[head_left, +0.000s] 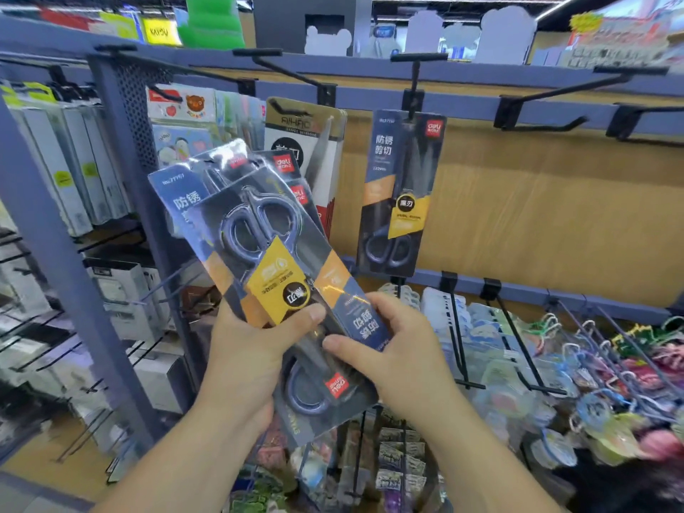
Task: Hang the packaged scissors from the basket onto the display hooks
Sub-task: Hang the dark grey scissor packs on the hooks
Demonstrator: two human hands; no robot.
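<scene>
Head view: I see left hand clamping fanned stack of scissor packs, thumb across yellow label, so stack stays together. Right hand pinches top pack's lower end, printed upside down there; I judge it being peeled off and turned for hanging. One pack hangs on hook. Neighbouring hooks bare. Basket not in view.

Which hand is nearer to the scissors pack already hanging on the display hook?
Right. The right hand is almost directly below the hanging scissors pack, a little to its left. The left hand is lower and further left, behind the fanned packs both hands hold.
</scene>
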